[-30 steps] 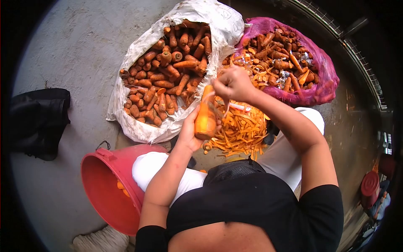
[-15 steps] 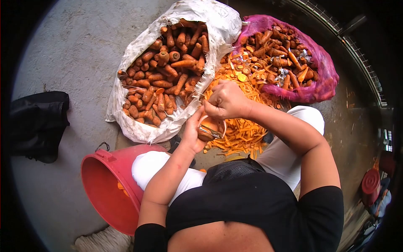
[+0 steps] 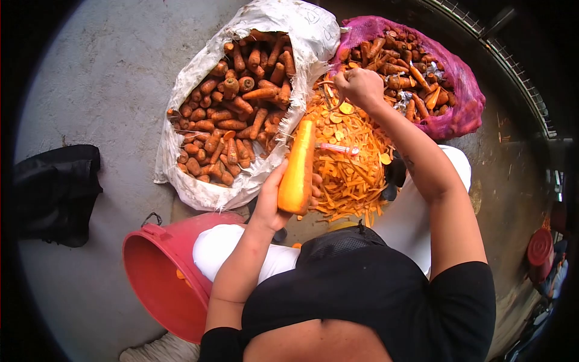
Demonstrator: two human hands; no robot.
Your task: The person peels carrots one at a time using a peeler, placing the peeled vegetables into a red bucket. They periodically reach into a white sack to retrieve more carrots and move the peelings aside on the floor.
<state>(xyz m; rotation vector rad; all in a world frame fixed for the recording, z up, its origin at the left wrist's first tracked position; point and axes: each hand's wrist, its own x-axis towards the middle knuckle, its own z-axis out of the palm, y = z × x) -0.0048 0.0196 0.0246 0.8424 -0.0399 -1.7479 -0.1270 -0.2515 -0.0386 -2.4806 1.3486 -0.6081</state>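
Observation:
A large carrot [image 3: 295, 172], bright orange and peeled over most of its visible side, stands tip-up in my left hand [image 3: 268, 196]. The fingers wrap round its lower half, with fingertips showing on the right side. My right hand [image 3: 363, 89] is closed in a fist above and to the right of the carrot, apart from it. From this fist a thin, bowed peeler [image 3: 330, 99] sticks out to the left, over the heap of peelings [image 3: 347, 187]. A tool with a pink and white handle [image 3: 339, 148] shows against the heap, just right of the carrot.
A white sack [image 3: 184, 102] of unpeeled carrots lies open at the upper left. The pink mesh sack [image 3: 467, 102] at the upper right holds carrots and scraps. By my left knee a red bucket [image 3: 163, 271] lies tipped. Black cloth [image 3: 57, 193] is at far left.
My right hand has moved up and right with the peeler, away from the carrot. The carrot, covered by my hands before, now stands upright in full view.

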